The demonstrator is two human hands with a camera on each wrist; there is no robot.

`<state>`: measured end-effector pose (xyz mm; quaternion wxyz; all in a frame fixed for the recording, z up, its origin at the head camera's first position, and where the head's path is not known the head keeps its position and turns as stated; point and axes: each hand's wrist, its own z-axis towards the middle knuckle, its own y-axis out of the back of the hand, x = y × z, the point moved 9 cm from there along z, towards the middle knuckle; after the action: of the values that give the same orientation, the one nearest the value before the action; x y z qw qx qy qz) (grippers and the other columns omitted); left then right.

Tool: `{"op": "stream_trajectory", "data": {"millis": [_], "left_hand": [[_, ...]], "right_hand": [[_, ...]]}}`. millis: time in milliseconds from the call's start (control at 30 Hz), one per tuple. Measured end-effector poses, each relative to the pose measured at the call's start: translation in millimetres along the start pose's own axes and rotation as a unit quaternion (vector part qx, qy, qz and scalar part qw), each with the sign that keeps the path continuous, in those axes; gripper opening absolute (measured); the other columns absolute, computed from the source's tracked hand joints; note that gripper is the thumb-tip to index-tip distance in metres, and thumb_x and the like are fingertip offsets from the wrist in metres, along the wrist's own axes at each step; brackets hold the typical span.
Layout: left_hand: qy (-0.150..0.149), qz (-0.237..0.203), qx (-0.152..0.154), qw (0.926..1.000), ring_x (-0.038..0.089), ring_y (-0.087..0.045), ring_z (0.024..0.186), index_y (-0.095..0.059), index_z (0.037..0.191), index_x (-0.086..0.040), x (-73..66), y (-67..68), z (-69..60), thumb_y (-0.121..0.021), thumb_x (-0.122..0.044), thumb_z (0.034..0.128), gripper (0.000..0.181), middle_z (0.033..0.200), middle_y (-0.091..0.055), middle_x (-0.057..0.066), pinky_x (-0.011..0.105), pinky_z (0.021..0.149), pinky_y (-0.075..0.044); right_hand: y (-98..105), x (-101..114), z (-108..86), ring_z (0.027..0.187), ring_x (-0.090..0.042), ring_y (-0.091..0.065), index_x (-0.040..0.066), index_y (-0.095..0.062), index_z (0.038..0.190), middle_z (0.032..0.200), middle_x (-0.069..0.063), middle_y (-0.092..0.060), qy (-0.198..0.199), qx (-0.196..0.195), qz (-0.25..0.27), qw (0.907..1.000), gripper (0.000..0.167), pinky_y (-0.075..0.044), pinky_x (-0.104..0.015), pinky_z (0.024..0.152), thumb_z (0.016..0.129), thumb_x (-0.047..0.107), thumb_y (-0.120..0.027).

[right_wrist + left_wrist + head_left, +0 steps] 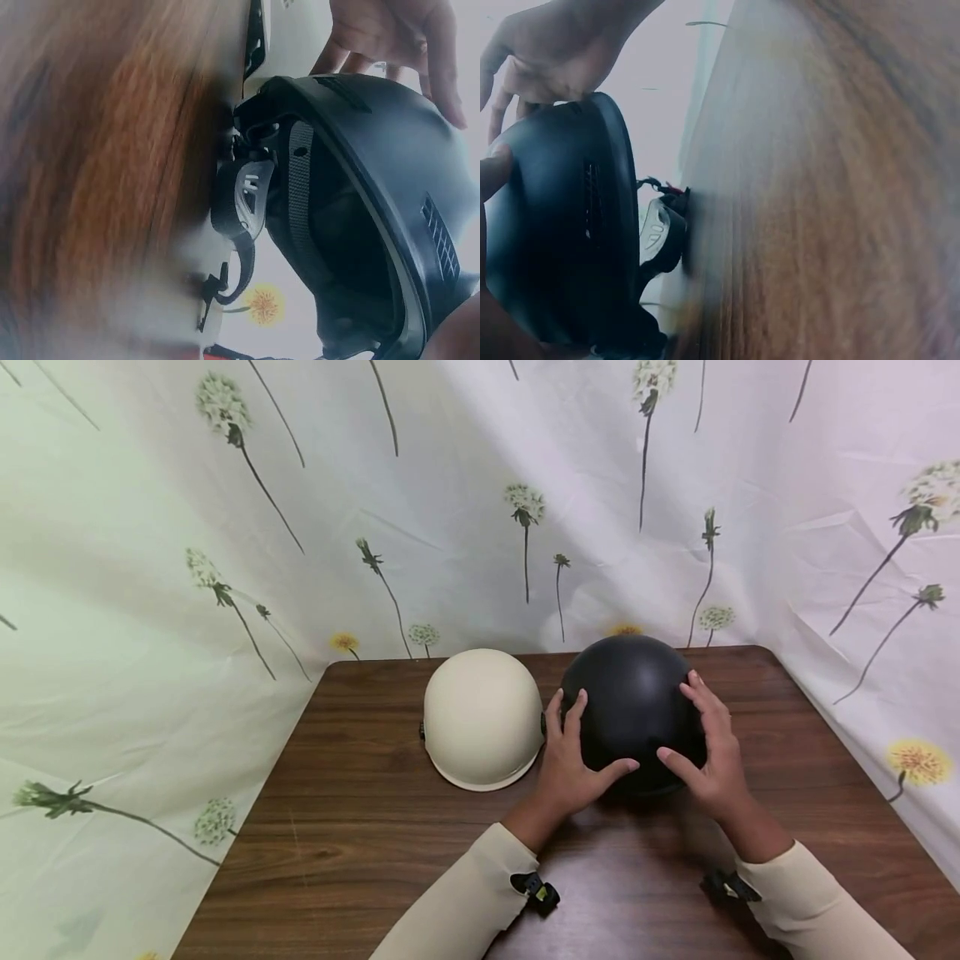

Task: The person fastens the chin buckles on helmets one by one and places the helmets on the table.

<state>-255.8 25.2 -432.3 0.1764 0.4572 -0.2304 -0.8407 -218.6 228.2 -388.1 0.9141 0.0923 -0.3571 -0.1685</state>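
A black helmet (637, 702) is between both hands at the table's right rear. My left hand (573, 768) grips its left side, fingers spread over the shell and thumb on the near face. On the opposite side, my right hand (712, 756) holds the shell the same way. In the right wrist view, the helmet's rim stands off the table, showing the dark inside and a webbing strap (300, 187). A grey chin cup (656, 229) hangs beneath the rim in the left wrist view. To the left, a cream helmet (483, 718) sits dome up on the table.
The dark wood table (360, 852) has rounded far corners. Behind it and along both sides hangs a pale curtain (465, 527) printed with dandelions. Black straps with small devices, such as the left wrist mount (536, 892), are around both sleeved wrists.
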Motion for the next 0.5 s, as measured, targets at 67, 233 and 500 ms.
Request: {"op": "stream_trajectory", "data": {"millis": [67, 233, 500], "left_hand": [[-0.01, 0.015, -0.006, 0.9998, 0.045, -0.03, 0.154, -0.015, 0.169, -0.026, -1.5, 0.4, -0.3, -0.091, -0.049, 0.0796, 0.12, 0.173, -0.007, 0.018, 0.062, 0.113, -0.042], [-0.019, 0.042, -0.019, 0.9987, 0.047, -0.027, 0.154, -0.016, 0.169, -0.019, -4.8, 3.4, -0.9, -0.089, -0.053, 0.0798, 0.12, 0.171, -0.012, 0.023, 0.064, 0.112, -0.042], [0.028, 0.05, -0.031, 0.9979, 0.039, -0.024, 0.157, -0.015, 0.168, -0.016, 1.3, 10.1, 0.0, -0.085, -0.062, 0.0797, 0.122, 0.172, -0.013, 0.016, 0.062, 0.117, -0.036]], "right_hand": [[1, 2, 0.7, 0.158, -0.036, -0.024, -0.005, -0.047, 0.153, 0.167, -0.024, -0.033, 0.017, -0.013, 0.025, 0.9995, 0.082, -0.022, -0.029, 0.123, 0.075, -0.009, -0.071], [3, 6, 3.7, 0.155, -0.037, -0.031, -0.021, -0.044, 0.146, 0.159, -0.034, -0.039, 0.051, -0.044, 0.16, 0.9848, 0.077, -0.024, -0.033, 0.125, 0.071, -0.023, -0.06], [1, 11, 5.3, 0.151, -0.04, -0.037, -0.026, -0.046, 0.138, 0.152, -0.034, -0.049, 0.079, -0.057, 0.265, 0.9593, 0.071, 0.001, -0.048, 0.127, 0.067, -0.021, -0.055]]}}
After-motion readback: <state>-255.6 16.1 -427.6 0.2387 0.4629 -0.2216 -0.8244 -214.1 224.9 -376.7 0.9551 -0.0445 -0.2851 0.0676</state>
